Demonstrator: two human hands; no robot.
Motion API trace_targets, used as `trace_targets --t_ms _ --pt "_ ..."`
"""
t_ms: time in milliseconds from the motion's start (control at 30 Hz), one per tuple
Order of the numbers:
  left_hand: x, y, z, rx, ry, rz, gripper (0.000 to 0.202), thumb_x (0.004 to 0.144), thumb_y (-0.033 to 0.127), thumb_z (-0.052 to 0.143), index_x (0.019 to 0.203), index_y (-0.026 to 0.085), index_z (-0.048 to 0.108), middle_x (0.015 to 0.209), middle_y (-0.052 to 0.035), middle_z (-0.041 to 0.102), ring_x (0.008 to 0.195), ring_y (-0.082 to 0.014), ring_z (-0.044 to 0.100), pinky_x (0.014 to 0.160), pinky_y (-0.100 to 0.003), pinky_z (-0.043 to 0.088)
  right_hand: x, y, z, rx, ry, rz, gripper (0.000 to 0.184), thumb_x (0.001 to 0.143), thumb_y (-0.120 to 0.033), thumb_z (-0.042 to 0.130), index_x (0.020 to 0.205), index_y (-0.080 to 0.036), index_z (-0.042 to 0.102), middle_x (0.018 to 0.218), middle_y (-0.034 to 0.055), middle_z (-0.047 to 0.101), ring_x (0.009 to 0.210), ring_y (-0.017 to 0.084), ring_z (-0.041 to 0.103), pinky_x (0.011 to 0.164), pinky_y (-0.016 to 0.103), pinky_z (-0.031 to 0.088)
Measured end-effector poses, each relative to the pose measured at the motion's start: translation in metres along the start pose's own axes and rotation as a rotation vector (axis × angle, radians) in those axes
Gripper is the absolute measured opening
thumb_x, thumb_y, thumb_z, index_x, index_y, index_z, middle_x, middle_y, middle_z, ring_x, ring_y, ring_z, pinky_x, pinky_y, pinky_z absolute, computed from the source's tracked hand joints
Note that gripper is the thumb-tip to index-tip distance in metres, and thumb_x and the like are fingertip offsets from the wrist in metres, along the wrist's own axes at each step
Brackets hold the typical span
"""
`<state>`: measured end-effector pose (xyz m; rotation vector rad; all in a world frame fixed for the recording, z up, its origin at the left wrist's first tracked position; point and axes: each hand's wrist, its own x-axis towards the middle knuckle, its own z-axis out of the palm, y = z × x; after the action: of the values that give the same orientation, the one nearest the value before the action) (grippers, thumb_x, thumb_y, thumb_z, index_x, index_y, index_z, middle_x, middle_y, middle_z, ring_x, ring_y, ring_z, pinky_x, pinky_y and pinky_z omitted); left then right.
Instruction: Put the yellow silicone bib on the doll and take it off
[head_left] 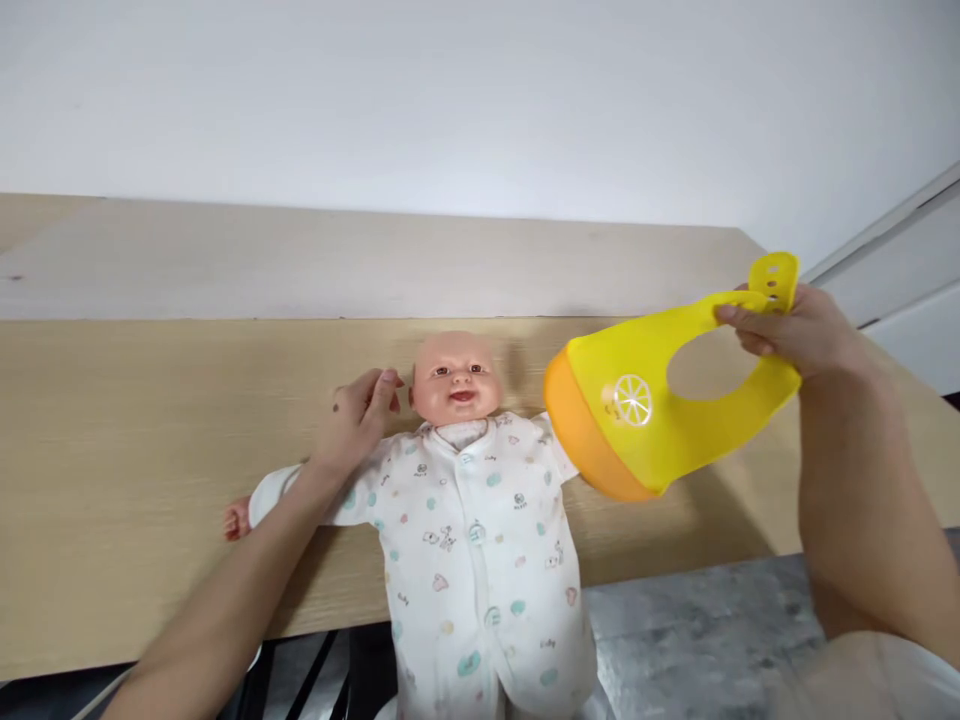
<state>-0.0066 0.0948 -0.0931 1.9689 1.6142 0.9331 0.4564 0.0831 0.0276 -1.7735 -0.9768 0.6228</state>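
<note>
**Grasped by its neck strap: yellow bib in the right hand**

Pale wood table (pixel 150 420) spans the frame's middle. On it, at lower centre, lies a baby doll (pixel 480 540) in a white printed outfit. Right of centre hangs the bib (pixel 652 440), its orange pocket over one doll sleeve, the right hand (pixel 791 325) closed with thumb and fingers on the strap. Left of centre, the left hand (pixel 364 405) is loosely curled by the doll's head; whether it touches the ear I cannot tell. A white citrus-slice emblem (pixel 633 400) marks the bib; tiny outfit lettering seems to read "Baby".
</note>
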Motion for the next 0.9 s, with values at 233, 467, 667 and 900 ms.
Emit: trace_targets --t_ms 233,467,667,900 --pt "0.001 -0.004 0.003 0.064 -0.071 0.008 0.050 0.098 0.052 0.033 0.078 0.018 0.063 0.063 -0.0014 0.061 0.055 -0.0141 0.052 0.058 -0.026 0.036 0.057 0.012 -0.052 -0.224 0.074 0.137 0.016 0.064 -0.011 0.081 0.072 -0.006 0.068 0.046 -0.0040 0.042 0.049 0.001 0.035 0.059 0.036 0.016" --pt "0.001 -0.004 0.003 0.116 -0.079 -0.011 0.052 0.097 0.054 0.031 0.077 0.018 0.063 0.063 -0.0029 0.061 0.056 -0.0162 0.053 0.058 -0.027 0.036 0.116 0.066 -0.067 -0.513 0.058 0.197 0.026 0.056 -0.022 0.086 0.065 -0.012 0.064 0.048 -0.0005 0.049 0.050 0.006 0.039 0.061 0.036 0.025" --pt "0.001 -0.004 0.003 0.161 -0.068 -0.009 0.052 0.096 0.055 0.033 0.072 0.018 0.062 0.059 -0.0020 0.059 0.053 -0.0153 0.051 0.056 -0.026 0.032 0.139 0.119 -0.066 -0.802 0.181 0.202 0.048 0.053 -0.042 0.089 0.082 -0.014 0.064 0.074 0.0104 0.062 0.066 0.013 0.049 0.069 0.037 0.030" --pt "-0.001 0.004 0.001 0.259 -0.039 -0.041 0.050 0.094 0.053 0.033 0.076 0.018 0.064 0.058 -0.0030 0.057 0.053 -0.0165 0.051 0.056 -0.027 0.030 0.161 0.159 -0.057 -1.114 0.389 0.354 0.091 0.069 -0.027 0.086 0.145 -0.001 0.042 0.124 0.0398 0.047 0.123 0.039 0.044 0.078 0.044 0.017"
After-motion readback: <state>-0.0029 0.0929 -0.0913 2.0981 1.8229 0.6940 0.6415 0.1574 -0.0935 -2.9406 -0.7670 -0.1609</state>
